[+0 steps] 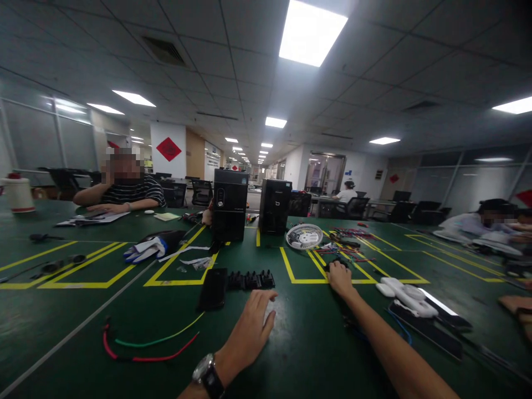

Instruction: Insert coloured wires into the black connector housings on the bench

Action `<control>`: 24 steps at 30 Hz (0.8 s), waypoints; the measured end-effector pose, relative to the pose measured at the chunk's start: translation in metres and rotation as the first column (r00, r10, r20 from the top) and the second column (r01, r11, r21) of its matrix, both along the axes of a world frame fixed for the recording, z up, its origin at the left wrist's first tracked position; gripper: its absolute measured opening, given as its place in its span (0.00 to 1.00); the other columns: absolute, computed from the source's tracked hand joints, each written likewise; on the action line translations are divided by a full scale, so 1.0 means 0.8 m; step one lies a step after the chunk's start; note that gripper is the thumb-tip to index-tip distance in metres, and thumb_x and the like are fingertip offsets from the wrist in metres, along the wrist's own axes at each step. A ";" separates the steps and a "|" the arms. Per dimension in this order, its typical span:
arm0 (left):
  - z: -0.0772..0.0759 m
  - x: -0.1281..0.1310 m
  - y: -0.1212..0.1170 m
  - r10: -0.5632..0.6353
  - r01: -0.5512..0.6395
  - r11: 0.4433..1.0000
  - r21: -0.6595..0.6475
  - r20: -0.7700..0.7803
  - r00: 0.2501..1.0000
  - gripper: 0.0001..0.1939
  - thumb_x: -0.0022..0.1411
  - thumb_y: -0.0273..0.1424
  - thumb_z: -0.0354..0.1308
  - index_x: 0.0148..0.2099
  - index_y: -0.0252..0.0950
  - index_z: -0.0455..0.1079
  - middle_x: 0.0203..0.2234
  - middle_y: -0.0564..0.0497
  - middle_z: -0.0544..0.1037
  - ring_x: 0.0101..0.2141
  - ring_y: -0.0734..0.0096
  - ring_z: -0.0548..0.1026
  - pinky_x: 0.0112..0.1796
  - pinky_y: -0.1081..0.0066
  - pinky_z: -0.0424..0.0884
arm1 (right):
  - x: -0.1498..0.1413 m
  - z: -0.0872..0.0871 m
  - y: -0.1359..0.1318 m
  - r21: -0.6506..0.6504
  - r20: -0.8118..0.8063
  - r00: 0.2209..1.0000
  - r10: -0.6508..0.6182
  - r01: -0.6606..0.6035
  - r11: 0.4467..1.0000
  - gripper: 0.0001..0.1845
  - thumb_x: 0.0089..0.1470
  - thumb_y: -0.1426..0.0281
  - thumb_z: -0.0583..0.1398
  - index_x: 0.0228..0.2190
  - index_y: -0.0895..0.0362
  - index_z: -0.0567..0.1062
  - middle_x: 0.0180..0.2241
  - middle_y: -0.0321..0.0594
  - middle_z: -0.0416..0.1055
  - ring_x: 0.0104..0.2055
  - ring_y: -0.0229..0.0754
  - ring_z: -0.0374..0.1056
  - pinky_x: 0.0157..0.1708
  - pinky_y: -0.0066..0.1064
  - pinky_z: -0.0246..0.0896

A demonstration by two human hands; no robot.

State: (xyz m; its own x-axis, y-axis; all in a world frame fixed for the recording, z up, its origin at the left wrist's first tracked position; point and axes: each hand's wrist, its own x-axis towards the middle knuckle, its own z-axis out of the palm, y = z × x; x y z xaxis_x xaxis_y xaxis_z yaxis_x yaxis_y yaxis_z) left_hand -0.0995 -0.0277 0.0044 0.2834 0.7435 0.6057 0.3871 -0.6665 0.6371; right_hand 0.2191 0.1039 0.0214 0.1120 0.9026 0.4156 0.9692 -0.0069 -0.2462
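My left hand (pixel 253 318), with a watch (pixel 208 377) on its wrist, hovers low over the green table, thumb and fingers apart and nothing between them. Just beyond its fingers stands a row of black parts (pixel 250 280) with small upright posts; beside them lies a flat black rectangular object (pixel 213 289). My right hand (pixel 341 279) reaches farther forward, its fingers closed on a small black part (pixel 332 265) that they mostly hide. A tangle of coloured wires (pixel 351 252) lies beyond that hand. Left of my left hand lie a red cable (pixel 153 359) and a green wire (pixel 160 339).
Two black computer cases (pixel 230 205) stand at the middle, with a white basket (pixel 305 236) beside the right one. Gloves (pixel 145 249) lie on the left. A white device (pixel 407 296) and dark slabs (pixel 430 327) lie right of my forearm. A person (pixel 128 188) sits across the table.
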 end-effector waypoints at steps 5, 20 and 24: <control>-0.012 0.027 0.013 0.057 0.053 0.926 -0.374 0.276 0.959 0.19 0.60 0.38 0.54 0.52 0.39 0.64 0.42 0.43 0.72 0.42 0.60 0.72 0.43 0.60 0.70 | -0.020 0.008 -0.020 -0.012 -0.046 0.989 0.138 -0.138 0.990 0.13 0.60 0.64 0.56 0.44 0.59 0.71 0.45 0.42 0.68 0.44 0.43 0.67 0.44 0.39 0.65; -0.012 0.055 0.033 0.401 0.417 0.659 -0.625 0.762 0.509 0.17 0.66 0.42 0.45 0.49 0.38 0.62 0.26 0.50 0.73 0.19 0.69 0.73 0.17 0.73 0.66 | -0.080 0.023 -0.208 0.172 -0.094 0.771 0.630 -0.611 0.773 0.12 0.57 0.78 0.54 0.41 0.57 0.74 0.43 0.40 0.72 0.47 0.40 0.66 0.49 0.31 0.58; -0.013 0.054 0.033 0.378 0.412 0.675 -0.612 0.766 0.519 0.18 0.67 0.43 0.41 0.48 0.37 0.63 0.27 0.49 0.73 0.19 0.70 0.73 0.18 0.72 0.67 | 0.059 0.011 -0.244 0.117 -0.039 0.890 0.454 -0.447 0.887 0.11 0.57 0.77 0.53 0.36 0.58 0.74 0.37 0.44 0.71 0.42 0.44 0.66 0.44 0.37 0.61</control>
